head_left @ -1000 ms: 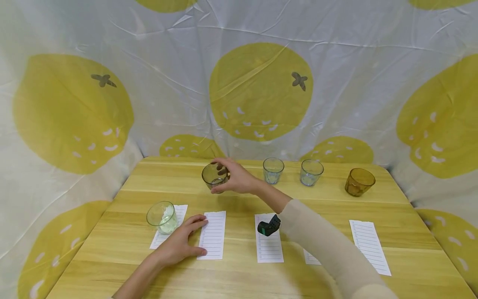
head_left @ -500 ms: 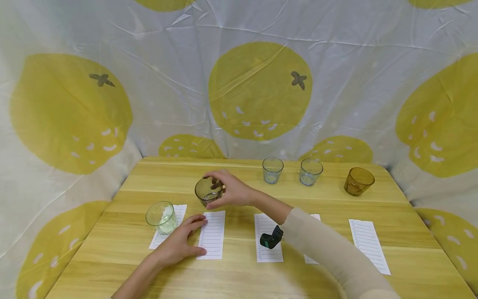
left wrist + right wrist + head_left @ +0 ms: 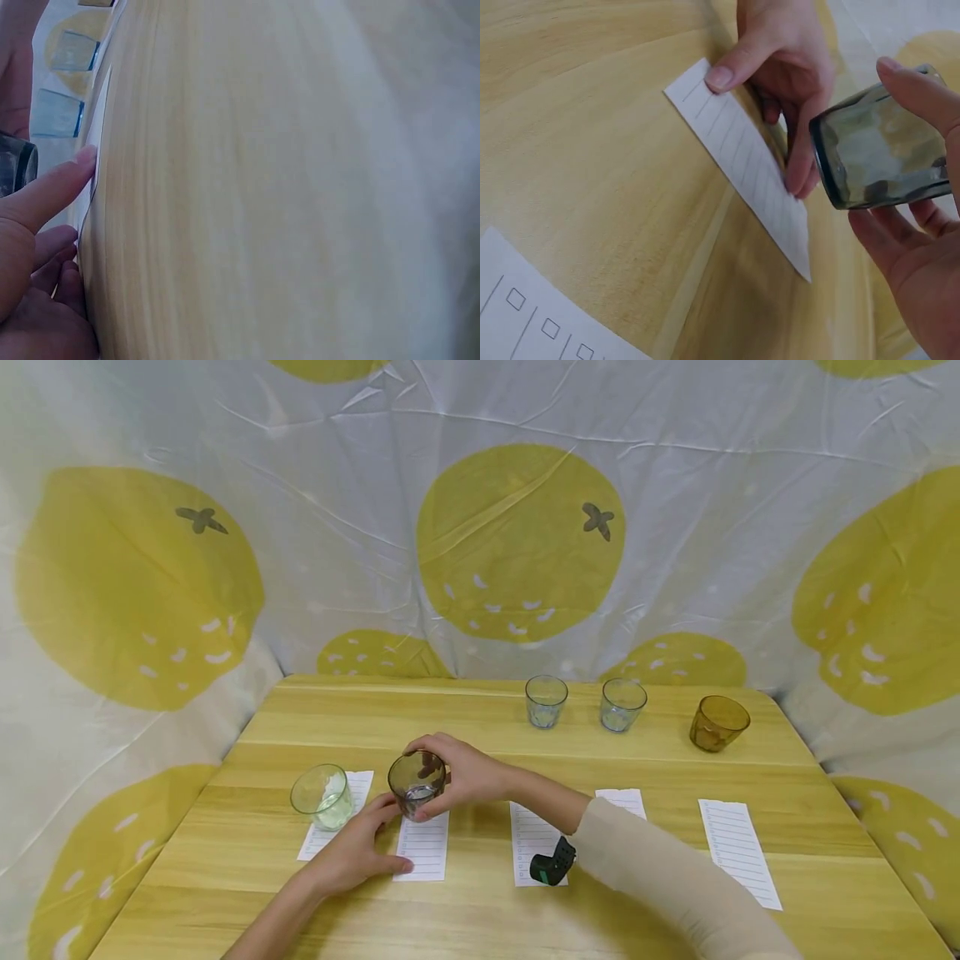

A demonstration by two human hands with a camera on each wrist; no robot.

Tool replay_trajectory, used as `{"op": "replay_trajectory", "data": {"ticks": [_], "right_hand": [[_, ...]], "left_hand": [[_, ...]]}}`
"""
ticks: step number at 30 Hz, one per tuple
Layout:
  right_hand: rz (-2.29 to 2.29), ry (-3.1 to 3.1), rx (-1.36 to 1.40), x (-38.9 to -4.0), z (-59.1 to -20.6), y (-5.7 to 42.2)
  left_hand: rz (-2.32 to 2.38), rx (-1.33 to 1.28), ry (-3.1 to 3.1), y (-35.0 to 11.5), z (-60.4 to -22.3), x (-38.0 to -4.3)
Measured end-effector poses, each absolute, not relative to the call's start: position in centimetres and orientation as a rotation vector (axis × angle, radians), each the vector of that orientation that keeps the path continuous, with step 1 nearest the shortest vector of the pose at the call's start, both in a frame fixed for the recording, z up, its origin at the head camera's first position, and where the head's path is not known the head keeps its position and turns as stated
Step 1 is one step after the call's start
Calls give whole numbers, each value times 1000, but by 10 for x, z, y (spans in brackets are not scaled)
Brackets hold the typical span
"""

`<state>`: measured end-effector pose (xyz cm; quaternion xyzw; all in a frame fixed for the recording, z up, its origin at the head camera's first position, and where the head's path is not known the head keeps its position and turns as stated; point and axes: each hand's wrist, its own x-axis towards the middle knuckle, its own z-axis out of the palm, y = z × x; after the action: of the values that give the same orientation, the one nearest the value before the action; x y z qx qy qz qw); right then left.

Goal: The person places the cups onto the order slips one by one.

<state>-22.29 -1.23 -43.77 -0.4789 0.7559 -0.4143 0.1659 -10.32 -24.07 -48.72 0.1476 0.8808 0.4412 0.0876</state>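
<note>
My right hand (image 3: 472, 774) grips a smoky grey drinking glass (image 3: 405, 781) by its side, thumb and fingers around it. The glass is upright, mouth up, close over the far end of a lined paper strip (image 3: 422, 852). In the right wrist view, a gap shows between the glass base (image 3: 826, 165) and the strip (image 3: 742, 157). My left hand (image 3: 358, 852) rests at the strip's left edge, fingers spread, with the thumb (image 3: 731, 71) on the paper. Just left of it, a pale green glass (image 3: 330, 802) stands on another strip (image 3: 360, 787).
Two clear bluish glasses (image 3: 546, 703) and an amber glass (image 3: 718, 725) stand along the back of the wooden table (image 3: 480, 918). More lined strips (image 3: 738, 852) lie to the right, some partly under the right forearm. A lemon-print cloth (image 3: 525, 543) hangs behind.
My right hand has brought the smoky glass nearer and slightly left, from the back of the table to over the strip. The left hand has stayed in place.
</note>
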Motion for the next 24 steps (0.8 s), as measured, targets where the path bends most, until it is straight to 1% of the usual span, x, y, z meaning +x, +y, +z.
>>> {"op": "replay_trajectory", "data": {"ticks": [12, 24], "right_hand": [[-1039, 2150, -1492, -214, -455, -14], [-994, 2166, -1465, -210, -462, -13]], "left_hand": [[1353, 439, 2612, -240, -488, -104], [1359, 429, 2607, -241, -487, -103]]}}
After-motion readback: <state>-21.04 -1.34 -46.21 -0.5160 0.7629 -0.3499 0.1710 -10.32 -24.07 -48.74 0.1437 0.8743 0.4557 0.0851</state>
